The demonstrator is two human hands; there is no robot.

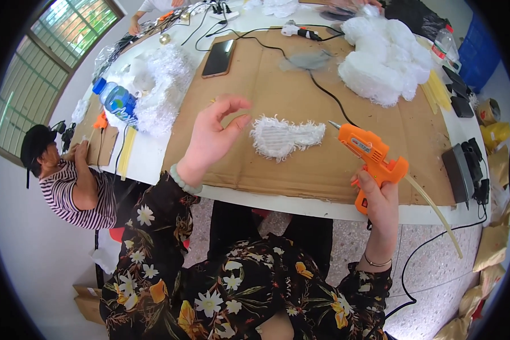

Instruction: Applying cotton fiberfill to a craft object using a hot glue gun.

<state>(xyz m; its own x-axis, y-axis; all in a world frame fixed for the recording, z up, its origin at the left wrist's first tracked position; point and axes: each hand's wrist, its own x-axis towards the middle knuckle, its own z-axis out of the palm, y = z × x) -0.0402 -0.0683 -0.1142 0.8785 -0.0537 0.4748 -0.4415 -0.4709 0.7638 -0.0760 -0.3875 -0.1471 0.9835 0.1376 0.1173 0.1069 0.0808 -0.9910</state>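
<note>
In my right hand is an orange hot glue gun, its nozzle aimed left and a long yellowish glue stick hanging out of its back. My left hand hovers over the cardboard with fingers curved and apart, nothing in it. Between the two hands lies a small white fringed fabric piece, wide at its left end and narrower at the right. The nozzle tip is close to that narrow end. Brown cardboard lies beneath the piece.
White fluffy material is heaped at far right and at left, by a blue-capped bottle. A phone lies on the cardboard; black cables cross it. A person in stripes works at the left. Black devices stand at the right edge.
</note>
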